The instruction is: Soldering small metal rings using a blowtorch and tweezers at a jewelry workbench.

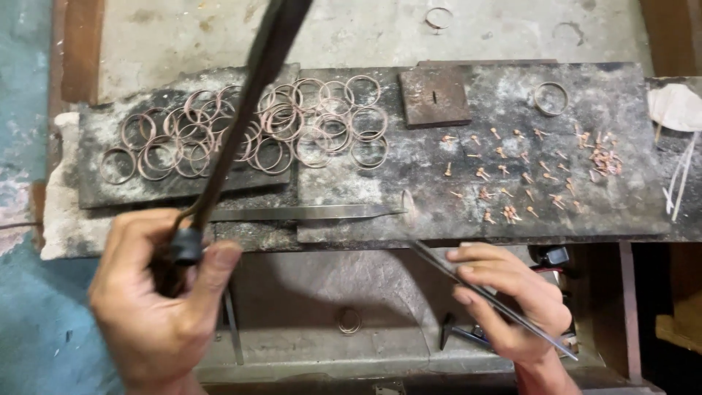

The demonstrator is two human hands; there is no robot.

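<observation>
My left hand point(157, 300) grips the black handle of a long dark rod point(241, 117) that slants up past the top edge. My right hand point(512, 300) holds thin metal tweezers point(479, 292), their tip pointing toward the dark slab point(468, 205). Several copper-coloured wire rings point(256, 128) lie heaped on the left part of the charred slabs. Many small copper pieces point(526, 175) are scattered on the right part. A long flat metal blade point(307, 213) lies along the slab's near edge.
A square rusty metal block point(434, 96) sits behind the scattered pieces, with a single ring point(550, 99) to its right. One ring point(349, 320) lies on the lower shelf, with dark tools point(457, 333) beside it. A pale shell-like object point(676, 107) sits at the right edge.
</observation>
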